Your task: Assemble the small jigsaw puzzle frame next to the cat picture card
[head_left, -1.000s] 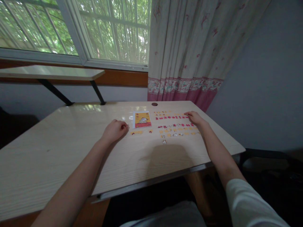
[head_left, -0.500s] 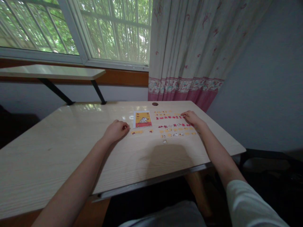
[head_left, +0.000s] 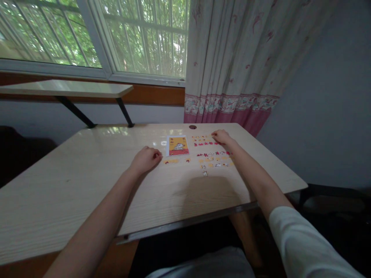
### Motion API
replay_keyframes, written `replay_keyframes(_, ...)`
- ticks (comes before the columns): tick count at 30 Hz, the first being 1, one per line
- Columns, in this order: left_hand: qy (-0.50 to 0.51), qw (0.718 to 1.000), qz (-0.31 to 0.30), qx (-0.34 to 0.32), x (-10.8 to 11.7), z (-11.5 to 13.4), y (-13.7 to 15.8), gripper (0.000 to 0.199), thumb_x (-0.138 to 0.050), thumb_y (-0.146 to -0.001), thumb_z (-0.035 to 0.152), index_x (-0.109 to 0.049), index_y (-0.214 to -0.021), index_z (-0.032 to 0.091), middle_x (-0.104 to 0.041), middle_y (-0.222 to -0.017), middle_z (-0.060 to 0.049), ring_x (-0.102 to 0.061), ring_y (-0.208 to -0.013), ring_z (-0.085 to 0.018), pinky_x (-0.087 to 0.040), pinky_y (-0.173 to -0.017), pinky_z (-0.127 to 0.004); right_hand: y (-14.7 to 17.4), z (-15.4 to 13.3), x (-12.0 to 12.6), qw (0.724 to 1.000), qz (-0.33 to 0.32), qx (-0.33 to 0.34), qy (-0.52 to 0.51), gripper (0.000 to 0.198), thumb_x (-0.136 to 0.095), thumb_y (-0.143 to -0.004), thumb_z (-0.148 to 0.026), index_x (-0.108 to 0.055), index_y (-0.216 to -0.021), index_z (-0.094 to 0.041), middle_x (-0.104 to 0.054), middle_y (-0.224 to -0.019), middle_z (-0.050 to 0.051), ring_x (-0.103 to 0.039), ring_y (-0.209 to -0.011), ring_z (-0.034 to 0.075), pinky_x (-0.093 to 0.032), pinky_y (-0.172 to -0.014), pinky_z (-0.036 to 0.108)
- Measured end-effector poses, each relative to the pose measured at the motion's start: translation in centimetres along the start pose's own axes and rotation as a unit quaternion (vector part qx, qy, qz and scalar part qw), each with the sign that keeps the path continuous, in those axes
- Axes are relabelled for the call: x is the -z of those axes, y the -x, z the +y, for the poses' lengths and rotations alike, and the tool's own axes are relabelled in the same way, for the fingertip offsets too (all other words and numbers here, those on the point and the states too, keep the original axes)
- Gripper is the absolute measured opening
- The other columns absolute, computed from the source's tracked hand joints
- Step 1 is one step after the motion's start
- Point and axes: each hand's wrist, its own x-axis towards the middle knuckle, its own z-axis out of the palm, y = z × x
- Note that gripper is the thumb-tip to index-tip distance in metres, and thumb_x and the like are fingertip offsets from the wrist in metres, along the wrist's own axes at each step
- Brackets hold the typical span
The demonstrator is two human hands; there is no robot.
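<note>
Small jigsaw puzzle pieces (head_left: pixel 206 144) lie in several rows on the right part of the table, in yellow, red and white. Left of the rows is a picture card (head_left: pixel 179 146) with a white animal on yellow and red. My right hand (head_left: pixel 222 137) is at the right end of the upper yellow rows, fingertips pinched together on the tabletop; anything between them is too small to make out. By the card's lower left corner rests my left hand (head_left: pixel 147 158), its fingers curled closed and their inner side hidden. Below the card lie a few yellow pieces (head_left: pixel 171 161).
The pale wooden table (head_left: pixel 95 181) has a round cable hole (head_left: pixel 193 127) near its back edge. A raised shelf (head_left: pixel 95 89) on black legs stands at the back left. Behind are a barred window and a patterned curtain (head_left: pixel 232 69). A dark chair (head_left: pixel 333 193) is at the right.
My right hand has moved left along the upper rows, uncovering the table at their far right. My left hand stays by the card. The view has shifted slightly.
</note>
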Motion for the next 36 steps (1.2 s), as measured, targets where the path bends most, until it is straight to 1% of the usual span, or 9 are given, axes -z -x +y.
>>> replay_keyframes(4,0.002,1.000,0.000,-0.006,0.0,0.0,0.0,0.031,-0.045,-0.080,0.036,-0.070,-0.082,0.017,-0.068,-0.077,-0.008,-0.053,-0.075,-0.023,-0.041,-0.071,-0.034,-0.5,-0.6,-0.5,1.000,-0.007,0.002,-0.007,0.027,-0.055,-0.083,-0.029,-0.068,-0.105,-0.024,-0.067,-0.111,0.008,-0.059,-0.100,0.022,-0.044,-0.086,0.031)
replay_keyframes(9,-0.003,1.000,-0.001,-0.006,-0.2,-0.1,-0.1,0.033,-0.043,-0.082,0.036,-0.070,-0.083,0.017,-0.068,-0.077,-0.009,-0.052,-0.075,-0.024,-0.040,-0.069,-0.033,-0.3,-0.9,-0.3,1.000,-0.008,0.016,-0.026,0.028,-0.053,-0.083,-0.025,-0.067,-0.106,-0.019,-0.067,-0.109,0.011,-0.060,-0.097,0.021,-0.044,-0.084,0.030)
replay_keyframes(11,-0.003,1.000,0.000,-0.006,-0.3,-0.2,-0.1,0.033,-0.044,-0.082,0.037,-0.070,-0.082,0.016,-0.067,-0.075,-0.009,-0.052,-0.075,-0.024,-0.040,-0.069,-0.033,-0.2,-1.1,-0.1,0.999,-0.016,0.033,-0.040,0.027,-0.053,-0.083,-0.024,-0.068,-0.104,-0.017,-0.068,-0.105,0.011,-0.061,-0.093,0.020,-0.044,-0.082,0.028)
replay_keyframes(16,-0.004,1.000,0.002,-0.002,-0.5,-0.4,-0.2,0.033,-0.044,-0.081,0.037,-0.070,-0.082,0.017,-0.067,-0.074,-0.009,-0.052,-0.075,-0.024,-0.039,-0.068,-0.032,0.2,-1.8,0.5,0.992,-0.066,0.082,-0.075,0.021,-0.059,-0.079,-0.025,-0.069,-0.097,-0.017,-0.071,-0.090,0.005,-0.062,-0.076,0.013,-0.045,-0.070,0.021)
replay_keyframes(24,-0.012,1.000,0.001,-0.005,-0.4,-0.3,-0.1,0.033,-0.043,-0.082,0.037,-0.070,-0.083,0.016,-0.067,-0.076,-0.008,-0.052,-0.076,-0.023,-0.039,-0.068,-0.031,0.0,-2.4,0.8,0.990,-0.111,0.065,-0.060,0.014,-0.056,-0.078,-0.016,-0.067,-0.085,-0.014,-0.068,-0.071,0.005,-0.056,-0.060,0.012,-0.042,-0.062,0.022)
replay_keyframes(26,-0.015,1.000,-0.002,-0.005,-0.4,-0.3,-0.1,0.034,-0.043,-0.082,0.037,-0.070,-0.084,0.016,-0.067,-0.076,-0.009,-0.052,-0.075,-0.023,-0.039,-0.068,-0.031,0.0,-2.5,0.8,0.989,-0.117,0.063,-0.060,0.013,-0.055,-0.078,-0.013,-0.066,-0.084,-0.013,-0.067,-0.070,0.005,-0.054,-0.059,0.012,-0.041,-0.061,0.022)
replay_keyframes(31,-0.012,1.000,0.001,-0.005,-0.4,-0.3,-0.1,0.033,-0.043,-0.082,0.037,-0.070,-0.083,0.016,-0.067,-0.075,-0.008,-0.052,-0.076,-0.023,-0.039,-0.068,-0.032,0.5,-2.6,1.0,0.990,-0.095,0.076,-0.077,0.016,-0.054,-0.078,-0.012,-0.062,-0.092,-0.012,-0.067,-0.082,0.008,-0.053,-0.066,0.012,-0.038,-0.061,0.021)
replay_keyframes(34,0.000,1.000,0.013,-0.004,-0.3,-0.2,-0.1,0.031,-0.045,-0.082,0.036,-0.070,-0.080,0.016,-0.067,-0.074,-0.008,-0.052,-0.074,-0.023,-0.039,-0.067,-0.031,1.2,-2.7,1.4,0.989,-0.080,0.088,-0.094,0.022,-0.052,-0.081,-0.014,-0.059,-0.101,-0.013,-0.066,-0.081,0.006,-0.053,-0.066,0.012,-0.038,-0.061,0.021)
replay_keyframes(36,0.021,0.999,0.028,-0.007,-0.2,0.1,-0.1,0.030,-0.046,-0.082,0.035,-0.069,-0.079,0.016,-0.067,-0.073,-0.008,-0.052,-0.073,-0.022,-0.039,-0.067,-0.031,2.0,-3.4,1.8,0.983,-0.057,0.108,-0.134,0.025,-0.048,-0.083,-0.016,-0.058,-0.106,-0.015,-0.065,-0.079,0.004,-0.053,-0.064,0.011,-0.038,-0.060,0.021)
